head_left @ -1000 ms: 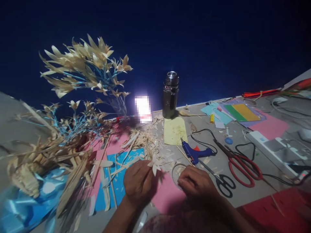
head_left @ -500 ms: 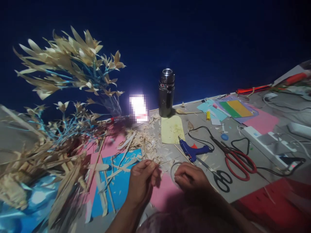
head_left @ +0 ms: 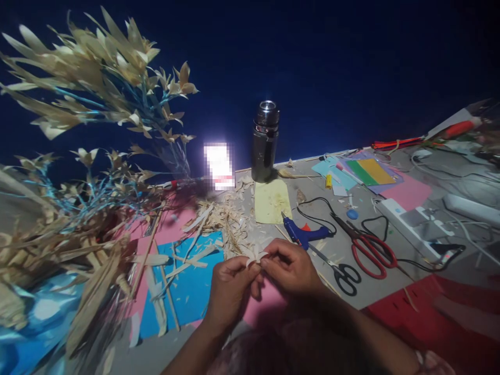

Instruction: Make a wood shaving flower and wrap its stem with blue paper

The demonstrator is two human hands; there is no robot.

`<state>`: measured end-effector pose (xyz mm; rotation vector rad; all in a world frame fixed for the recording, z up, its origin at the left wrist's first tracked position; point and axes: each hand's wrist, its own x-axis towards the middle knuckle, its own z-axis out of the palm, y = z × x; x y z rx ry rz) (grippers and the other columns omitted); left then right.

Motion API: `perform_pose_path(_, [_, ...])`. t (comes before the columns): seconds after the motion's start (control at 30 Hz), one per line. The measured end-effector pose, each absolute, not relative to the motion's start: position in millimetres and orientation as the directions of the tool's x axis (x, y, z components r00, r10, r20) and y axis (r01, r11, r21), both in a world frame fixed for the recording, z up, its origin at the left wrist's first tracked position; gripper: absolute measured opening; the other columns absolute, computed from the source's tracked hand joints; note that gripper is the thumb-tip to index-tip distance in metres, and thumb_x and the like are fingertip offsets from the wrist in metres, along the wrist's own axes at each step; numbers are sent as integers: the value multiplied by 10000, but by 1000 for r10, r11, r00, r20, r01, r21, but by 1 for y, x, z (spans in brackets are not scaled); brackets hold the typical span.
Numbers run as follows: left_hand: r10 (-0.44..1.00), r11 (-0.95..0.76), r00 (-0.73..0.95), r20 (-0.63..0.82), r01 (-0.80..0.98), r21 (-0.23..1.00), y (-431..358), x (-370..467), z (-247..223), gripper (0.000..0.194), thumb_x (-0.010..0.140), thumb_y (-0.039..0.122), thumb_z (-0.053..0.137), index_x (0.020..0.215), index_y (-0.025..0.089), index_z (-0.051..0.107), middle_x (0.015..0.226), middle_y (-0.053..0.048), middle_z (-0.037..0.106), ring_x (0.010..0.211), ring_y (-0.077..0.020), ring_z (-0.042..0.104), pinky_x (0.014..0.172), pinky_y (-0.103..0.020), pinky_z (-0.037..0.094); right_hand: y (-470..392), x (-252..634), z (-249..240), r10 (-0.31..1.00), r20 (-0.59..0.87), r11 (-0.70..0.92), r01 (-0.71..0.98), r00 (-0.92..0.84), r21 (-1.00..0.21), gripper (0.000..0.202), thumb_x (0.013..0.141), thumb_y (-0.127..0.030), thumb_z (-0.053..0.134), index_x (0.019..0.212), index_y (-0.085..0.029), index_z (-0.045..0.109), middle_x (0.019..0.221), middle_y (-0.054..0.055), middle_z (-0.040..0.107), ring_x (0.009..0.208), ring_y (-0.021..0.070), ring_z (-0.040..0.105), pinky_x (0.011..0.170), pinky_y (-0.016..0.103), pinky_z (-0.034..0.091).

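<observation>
"Right hand [head_left: 292, 268] has come in to meet the left hand [head_left: 230, 286]; half a second ago they were apart."

"And at the far left?"

"Blue wrap [head_left: 47, 307], with husks [head_left: 99, 281] beside and partly over it. I can't tell what, if anything, is inside. Dried blooms on blue branches [head_left: 105, 67] lean above."

"Next?"

"A blue sheet [head_left: 187, 291] strewn with strips, then a heap of shavings [head_left: 230, 221] just beyond the hands."

"What do the fingers have?"

"Both sets are nearly closed, pinching a small pale flower [head_left: 255, 257] between them, above a pink sheet [head_left: 261, 307]. The hands cover part of that sheet."

"Any containers?"

"A dark flask [head_left: 265, 143], upright behind the hands on the tabletop [head_left: 312, 190], its top on, so its contents are hidden. Yellow paper [head_left: 271, 203] lies in front of it."

"Anything near the right hand?"

"A blue glue gun [head_left: 301, 235] just behind it, nozzle at the paper's edge. Then black scissors [head_left: 336, 267], red scissors [head_left: 354, 234] and a power strip [head_left: 394, 212]. Nearer, at the right, lies a red sheet [head_left: 425, 307]."
</observation>
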<state>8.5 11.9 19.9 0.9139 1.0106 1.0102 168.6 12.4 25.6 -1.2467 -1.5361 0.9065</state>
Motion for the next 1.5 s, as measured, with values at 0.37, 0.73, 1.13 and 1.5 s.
perform_pose_path(0.37, [947,-242,258,191,187,952,12,-3,44,323,917,186,644,619,220,762,576,-10,728,558,-157,672,592,-253,501,6,171,19,800,588,568,457,-114,-684,185,881,-101,559,802,-212,683,718,33,674,658,165,616,597,273,474])
perform_pose_path(0.73, [801,-596,328,501,351,722,3,-5,43,242,949,115,548,837,201,744,791,-65,786,717,-187,740,619,-247,551,-1,160,25,695,719,597,575,-23,-559,214,856,-80,539,741,-234,631,632,7,682,581,166,620,578,288,469])
perform_pose_path(1.13, [835,-546,270,480,287,788,-2,3,45,284,938,121,592,690,208,699,639,-15,714,594,-158,680,587,-234,522,-4,159,32,687,725,586,551,50,-594,228,828,-33,535,782,-231,638,638,-6,696,583,159,656,588,273,492])
perform_pose_path(1.5, [905,-425,151,398,271,864,-4,1,44,203,876,171,702,680,202,742,567,5,681,490,-130,599,506,-233,468,-4,169,28,959,280,284,129,-51,-950,121,865,-274,634,776,-209,684,668,0,667,598,146,598,570,243,457])
